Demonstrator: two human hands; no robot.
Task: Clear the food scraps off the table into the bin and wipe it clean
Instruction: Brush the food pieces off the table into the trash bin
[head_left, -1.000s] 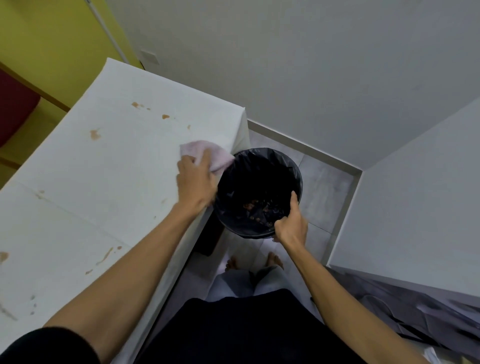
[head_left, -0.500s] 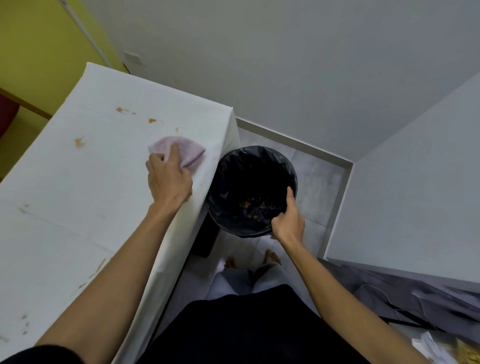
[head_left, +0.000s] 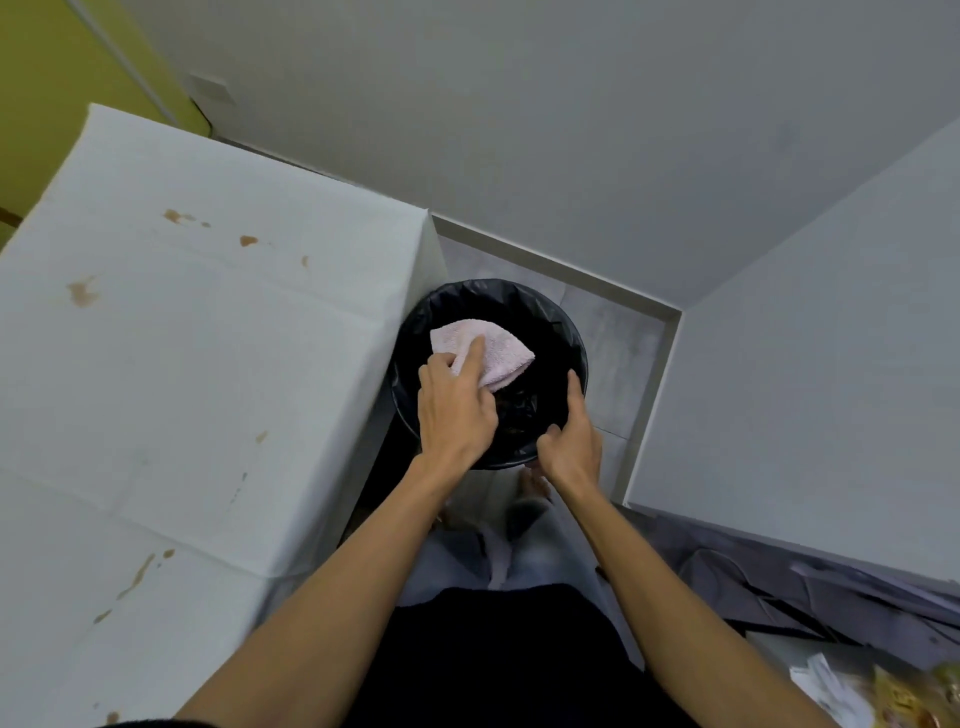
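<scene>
Our broad white cloth-covered surface (head_left: 197, 374) carries brown smears and crumbs near its far edge and near corner — miss those and the wipe stays unfinished. The round bin with its black plastic liner (head_left: 550, 306) sits just beside it, dark scraps barely visible inside. Our left hand (head_left: 452, 410) pinches the pink terry cloth (head_left: 493, 348) over the opening — a loose grip could drop it in. Our right hand (head_left: 571, 441) clasps the rim.

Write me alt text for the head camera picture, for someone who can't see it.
Seen from above, a person's left hand holds a pink cloth over an open black-lined bin, while the right hand grips the bin's near rim. To the left stands a white table still marked with brown stains.
</scene>
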